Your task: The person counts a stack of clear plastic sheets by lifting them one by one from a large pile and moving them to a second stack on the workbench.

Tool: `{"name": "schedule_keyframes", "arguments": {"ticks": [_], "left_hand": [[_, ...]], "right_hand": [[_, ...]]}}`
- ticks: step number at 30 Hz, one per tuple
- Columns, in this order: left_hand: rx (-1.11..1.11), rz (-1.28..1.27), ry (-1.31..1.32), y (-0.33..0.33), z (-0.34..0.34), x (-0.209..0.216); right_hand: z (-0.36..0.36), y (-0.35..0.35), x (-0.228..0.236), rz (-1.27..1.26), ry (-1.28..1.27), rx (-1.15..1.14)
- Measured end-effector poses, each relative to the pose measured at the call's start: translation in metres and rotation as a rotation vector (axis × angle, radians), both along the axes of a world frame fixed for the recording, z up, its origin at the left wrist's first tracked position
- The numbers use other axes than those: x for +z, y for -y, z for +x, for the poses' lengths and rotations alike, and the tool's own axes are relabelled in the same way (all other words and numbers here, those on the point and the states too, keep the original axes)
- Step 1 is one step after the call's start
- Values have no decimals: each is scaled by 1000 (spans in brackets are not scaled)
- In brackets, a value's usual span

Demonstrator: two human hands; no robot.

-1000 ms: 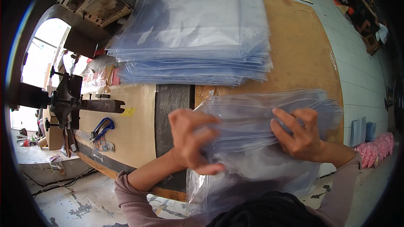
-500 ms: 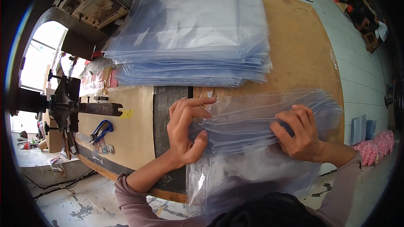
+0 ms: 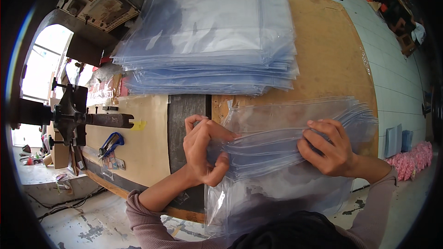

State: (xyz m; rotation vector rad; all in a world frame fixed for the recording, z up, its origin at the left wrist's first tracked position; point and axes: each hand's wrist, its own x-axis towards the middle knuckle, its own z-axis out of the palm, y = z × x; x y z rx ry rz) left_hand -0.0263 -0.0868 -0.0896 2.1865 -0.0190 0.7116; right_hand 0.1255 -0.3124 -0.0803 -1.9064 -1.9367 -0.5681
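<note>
A fanned bundle of clear plastic sheets (image 3: pixel 267 149) lies at the table's near edge, its layered edges bowed upward. My left hand (image 3: pixel 202 150) grips the bundle's left end, index finger bent onto a sheet edge and thumb lower against the layers. On the right side, my right hand (image 3: pixel 328 150) is curled over the layered edges with its fingertips on them; its thumb is mostly hidden. The lower part of the sheets drapes toward me. Beyond the bundle sits a large, thick stack of similar clear sheets (image 3: pixel 217 32).
A dark metal clamp-like fixture (image 3: pixel 71 115) with a protruding bar stands at the left. A blue-handled tool (image 3: pixel 111 144) lies on the tan board (image 3: pixel 147 157). Brown tabletop (image 3: pixel 330 50) extends to the right; on the floor beyond it is a pink pile (image 3: pixel 413 160).
My left index finger has moved down from the upper sheet edge onto lower layers. The sheet edges have spread and shifted slightly, and my right fingers have lowered a little.
</note>
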Motion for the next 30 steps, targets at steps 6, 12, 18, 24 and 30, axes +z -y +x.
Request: {"name": "schedule_keyframes", "arguments": {"ticks": [6, 12, 18, 24, 30], "left_hand": [[0, -33, -247, -5, -2, 1], [-4, -155, -199, -7, 6, -6], [-96, -17, -83, -9, 7, -3], [-103, 176, 109, -1, 3, -2], [-89, 199, 154, 1, 3, -5]], "right_hand": [[1, -1, -3, 41, 8, 1], [0, -3, -2, 5, 89, 10], [0, -3, -1, 24, 10, 2], [1, -3, 5, -35, -64, 14], [0, -1, -2, -13, -33, 28]]}}
